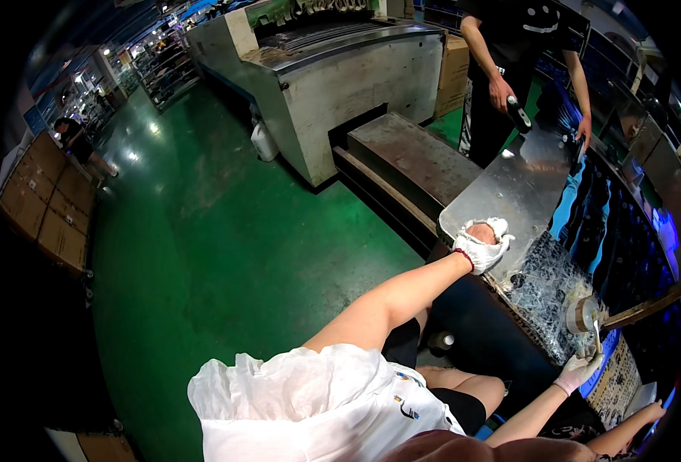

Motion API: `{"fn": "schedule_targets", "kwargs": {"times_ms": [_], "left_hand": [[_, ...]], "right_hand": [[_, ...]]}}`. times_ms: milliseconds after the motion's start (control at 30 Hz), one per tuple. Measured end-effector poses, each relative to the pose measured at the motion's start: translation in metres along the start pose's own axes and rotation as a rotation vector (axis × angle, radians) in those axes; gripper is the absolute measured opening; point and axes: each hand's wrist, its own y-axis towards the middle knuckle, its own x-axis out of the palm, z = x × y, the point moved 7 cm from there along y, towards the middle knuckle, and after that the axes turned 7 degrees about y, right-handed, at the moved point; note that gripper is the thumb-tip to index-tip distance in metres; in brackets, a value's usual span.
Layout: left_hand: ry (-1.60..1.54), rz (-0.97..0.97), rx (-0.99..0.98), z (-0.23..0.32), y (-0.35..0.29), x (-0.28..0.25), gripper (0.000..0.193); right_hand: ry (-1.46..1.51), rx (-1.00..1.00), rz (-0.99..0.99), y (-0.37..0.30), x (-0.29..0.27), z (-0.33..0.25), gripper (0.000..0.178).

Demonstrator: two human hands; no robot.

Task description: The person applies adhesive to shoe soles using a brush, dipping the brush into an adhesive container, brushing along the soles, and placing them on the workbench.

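Note:
My left hand (482, 242), in a white glove with bare skin showing through, lies on the near end of a metal tabletop (502, 192); its fingers are too bunched up and covered to read. At the lower right, my gloved right hand (579, 371) is closed on a thin pale stick (597, 337), whose upper end reaches the side of a round container (583, 315) with a brown band. The container stands on a mottled, crusted part of the table (544, 281).
Across the table a person in black (521, 46) holds a dark handheld tool (519, 114). Another person's hand (651, 413) shows at lower right. A large machine (363, 92) with a low metal step (417, 158) stands ahead. Cartons (48, 200) stand left, on the green floor (202, 223).

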Motion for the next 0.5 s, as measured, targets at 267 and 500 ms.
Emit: {"fn": "schedule_targets", "kwargs": {"times_ms": [267, 500], "left_hand": [[0.000, -0.019, -0.007, 0.001, 0.001, -0.002, 0.029], [-0.016, -0.025, -0.008, 0.002, 0.000, -0.001, 0.027]], "right_hand": [[0.018, 0.006, -0.038, -0.001, 0.004, 0.002, 0.042], [-0.017, -0.002, -0.028, 0.000, -0.001, -0.004, 0.042]]}}
